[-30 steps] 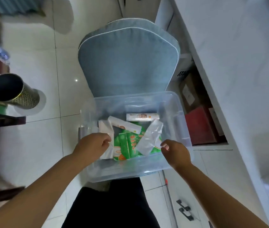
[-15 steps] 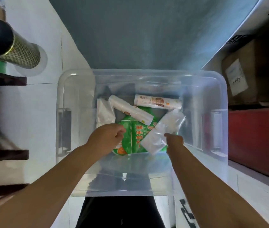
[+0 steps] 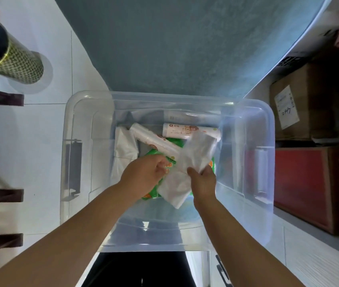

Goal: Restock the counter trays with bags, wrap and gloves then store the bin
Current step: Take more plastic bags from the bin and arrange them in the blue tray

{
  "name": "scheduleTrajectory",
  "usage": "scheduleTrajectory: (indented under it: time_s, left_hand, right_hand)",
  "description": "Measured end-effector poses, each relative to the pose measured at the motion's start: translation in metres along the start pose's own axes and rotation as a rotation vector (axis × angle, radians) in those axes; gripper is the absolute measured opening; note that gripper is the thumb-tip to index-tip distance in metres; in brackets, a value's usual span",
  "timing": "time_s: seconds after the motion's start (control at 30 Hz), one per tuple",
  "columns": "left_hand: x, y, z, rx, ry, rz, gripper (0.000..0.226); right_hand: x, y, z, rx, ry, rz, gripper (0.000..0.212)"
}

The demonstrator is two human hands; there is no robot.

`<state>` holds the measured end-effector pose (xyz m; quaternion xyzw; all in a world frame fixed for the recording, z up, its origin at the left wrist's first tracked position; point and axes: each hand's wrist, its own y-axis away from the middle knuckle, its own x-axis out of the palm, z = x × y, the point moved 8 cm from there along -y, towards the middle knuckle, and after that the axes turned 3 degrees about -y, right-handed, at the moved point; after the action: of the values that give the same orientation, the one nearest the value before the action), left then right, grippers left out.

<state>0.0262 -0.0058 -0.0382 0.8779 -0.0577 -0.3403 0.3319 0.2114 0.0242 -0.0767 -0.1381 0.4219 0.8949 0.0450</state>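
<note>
A clear plastic bin [image 3: 253,121] stands on a grey-blue cushioned seat [image 3: 174,44]. Inside lie two white rolls, one slanted [image 3: 154,140] and one level at the back [image 3: 182,130], a green packet [image 3: 156,154], and a white folded bag [image 3: 125,146] at the left. My right hand [image 3: 202,179] is shut on a clear plastic pack [image 3: 197,154] and holds it tilted above the green packet. My left hand [image 3: 143,176] reaches into the bin, its fingers curled onto the green packet beside the slanted roll.
A gold patterned tube [image 3: 13,61] and a dark shelf rack [image 3: 0,100] stand at the left on white floor tiles. At the right, a cardboard box [image 3: 301,100] and a red box [image 3: 301,187] sit in an open compartment under a white counter edge.
My head has come closer to the bin. My right hand has lifted the clear pack higher and tilted it, and my left hand has moved right onto the green packet.
</note>
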Motion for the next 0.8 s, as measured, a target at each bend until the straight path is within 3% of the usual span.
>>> scheduleTrajectory:
  time_s: [0.17, 0.27, 0.37, 0.57, 0.7, 0.8]
  left_hand:
    - [-0.016, -0.003, -0.013, -0.186, 0.435, -0.005, 0.037]
    - [-0.033, 0.007, 0.000, -0.301, 0.732, -0.065, 0.031]
    - [-0.071, 0.027, 0.021, -0.301, 0.792, -0.283, 0.008]
    - [-0.169, 0.081, 0.074, -0.245, 0.820, -0.698, 0.021]
    - [-0.185, 0.092, 0.110, -0.231, 1.185, -0.711, 0.032]
    - [-0.179, 0.092, 0.129, -0.261, 1.261, -0.681, 0.030]
  right_hand:
    - [0.032, 0.050, 0.033, -0.186, 0.104, 0.286, 0.020]
    - [0.057, 0.068, 0.041, -0.199, 0.074, 0.447, 0.024]
    - [0.081, 0.078, 0.044, -0.209, 0.042, 0.546, 0.022]
    - [0.097, 0.059, 0.021, -0.164, 0.150, 0.392, 0.012]
    - [0.131, 0.045, -0.004, -0.160, 0.367, 0.396, 0.018]
    - [0.164, 0.033, -0.016, -0.164, 0.437, 0.401, 0.026]
